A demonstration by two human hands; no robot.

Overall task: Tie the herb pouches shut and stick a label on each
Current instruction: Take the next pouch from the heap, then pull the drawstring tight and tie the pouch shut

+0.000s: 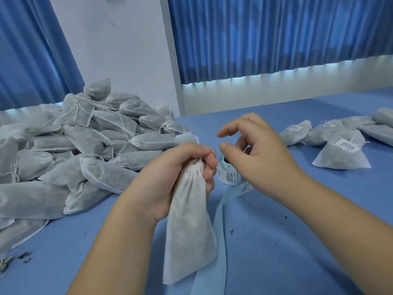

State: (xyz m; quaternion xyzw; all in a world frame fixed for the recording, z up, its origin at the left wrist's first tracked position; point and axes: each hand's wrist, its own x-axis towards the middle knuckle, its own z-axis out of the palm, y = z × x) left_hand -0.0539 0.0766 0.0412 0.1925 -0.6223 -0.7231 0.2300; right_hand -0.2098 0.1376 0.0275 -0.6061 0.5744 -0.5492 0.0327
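My left hand [176, 177] grips the gathered neck of a white herb pouch [189, 231], which hangs down from it above the blue table. My right hand [255, 152] hovers just right of the neck, fingers curled, thumb and forefinger apart; a thin drawstring seems to run toward its thumb, but I cannot tell if it is pinched. Behind the hands stands a roll of printed labels [228, 177], its pale blue backing strip [214, 252] trailing toward me under the pouch.
A large heap of unlabelled pouches [74, 150] with loose strings fills the left of the blue table [297, 241]. Several labelled pouches [340, 154] lie at the right. Herb crumbs [12, 260] dot the near left. Blue curtains hang behind.
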